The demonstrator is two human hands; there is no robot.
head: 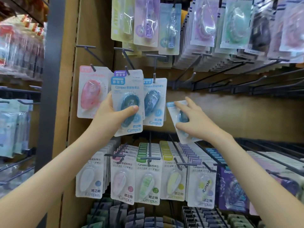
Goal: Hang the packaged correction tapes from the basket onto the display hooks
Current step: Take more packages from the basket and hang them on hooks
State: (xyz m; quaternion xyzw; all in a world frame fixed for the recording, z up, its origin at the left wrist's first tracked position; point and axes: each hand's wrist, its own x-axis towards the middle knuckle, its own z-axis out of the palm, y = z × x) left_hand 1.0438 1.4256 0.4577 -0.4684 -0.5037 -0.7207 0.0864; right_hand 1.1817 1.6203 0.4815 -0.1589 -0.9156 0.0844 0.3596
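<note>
While the left hand (111, 112) grips a blue correction tape pack (127, 94) upright, thumb across its front and fingers behind, the pack sits just in front of a purple-labelled pack (120, 74) hanging on a hook (126, 70). The right hand (194, 120) pinches a second blue pack (175, 112), tilted, between thumb and spread fingers, just right of a hanging blue pack (154, 102). A pink pack (92, 94) hangs at far left.

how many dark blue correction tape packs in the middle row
3. One white-carded dark blue pack in the left hand, a second pack on a grey hook beside it, a third pack tilted in the right hand. More may hide behind.
</note>
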